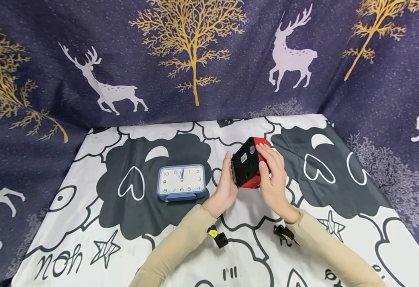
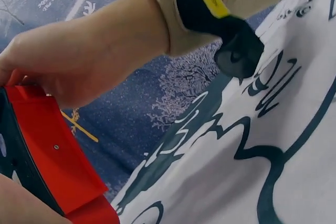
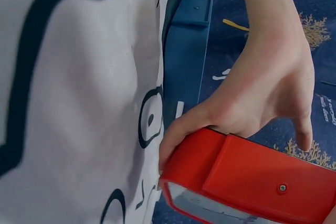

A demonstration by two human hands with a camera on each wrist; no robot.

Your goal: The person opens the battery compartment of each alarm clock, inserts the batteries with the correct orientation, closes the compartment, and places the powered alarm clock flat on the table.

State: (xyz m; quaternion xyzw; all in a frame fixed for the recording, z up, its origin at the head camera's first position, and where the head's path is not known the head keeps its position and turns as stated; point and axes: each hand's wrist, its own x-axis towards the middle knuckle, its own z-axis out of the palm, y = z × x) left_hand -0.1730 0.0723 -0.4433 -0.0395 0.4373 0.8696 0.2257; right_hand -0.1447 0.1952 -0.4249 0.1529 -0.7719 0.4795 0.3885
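Note:
A red clock (image 1: 246, 164) with a black back is held up off the cloth, tilted, its back facing the head camera. My left hand (image 1: 226, 190) grips its left side, fingers around the front and thumb pointing up. My right hand (image 1: 276, 184) holds the right side, with its fingers over the red casing and its thumb at the black back. In the right wrist view the clock's red side (image 3: 262, 177) shows a screw and part of the clear front. The dial is hidden from the head view. To the left stands a blue clock (image 1: 181, 181), dial facing up toward me.
A white and dark-grey patterned cloth (image 1: 241, 255) covers the table. Purple curtains (image 1: 209, 87) with deer and trees hang behind and on both sides. Dark straps sit at both wrists, the left strap (image 1: 217, 236) with a yellow label.

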